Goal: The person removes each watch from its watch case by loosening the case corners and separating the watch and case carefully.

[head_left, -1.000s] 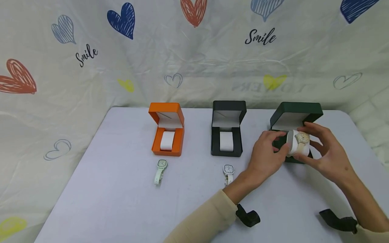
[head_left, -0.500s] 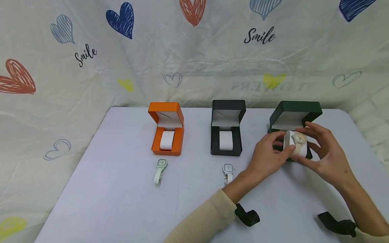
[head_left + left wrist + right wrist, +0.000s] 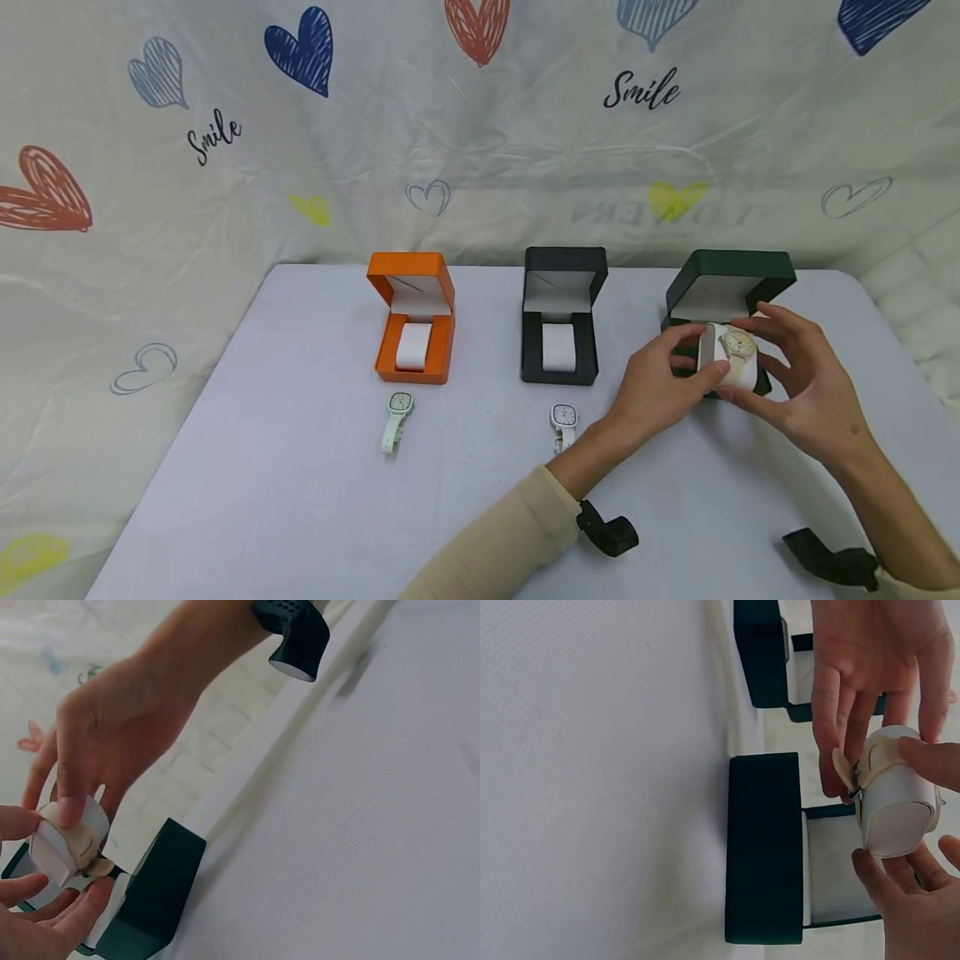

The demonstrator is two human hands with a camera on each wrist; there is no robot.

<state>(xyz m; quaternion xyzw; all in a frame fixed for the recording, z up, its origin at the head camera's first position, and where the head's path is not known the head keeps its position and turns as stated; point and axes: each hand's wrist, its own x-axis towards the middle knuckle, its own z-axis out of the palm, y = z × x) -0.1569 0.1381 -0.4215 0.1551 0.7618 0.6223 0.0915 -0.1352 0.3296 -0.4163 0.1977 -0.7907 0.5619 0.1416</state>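
Observation:
Above the open green watch box [image 3: 731, 275] both hands hold a white watch cushion [image 3: 709, 346] with a cream-strapped, gold-toned watch [image 3: 738, 343] wrapped round it. My left hand [image 3: 660, 375] grips the cushion's left side, thumb on its near face. My right hand [image 3: 806, 379] grips the other side between thumb and fingers. In the left wrist view, the strap's loose tail [image 3: 100, 867] sticks out from the cushion's underside, right at a left fingertip. The right wrist view shows this strap tail [image 3: 843, 769] standing off the cushion beside the other hand's fingers.
An open orange watch box [image 3: 414, 346] and an open black watch box [image 3: 558, 346] stand to the left, each with a white cushion inside. A pale green watch [image 3: 396, 423] lies before the orange one, a white watch [image 3: 564, 427] before the black one, partly behind the left forearm.
The cushion with its watch has shifted slightly left and turned a little. My left thumb has moved across its near face. The boxes and other watches have stayed put.

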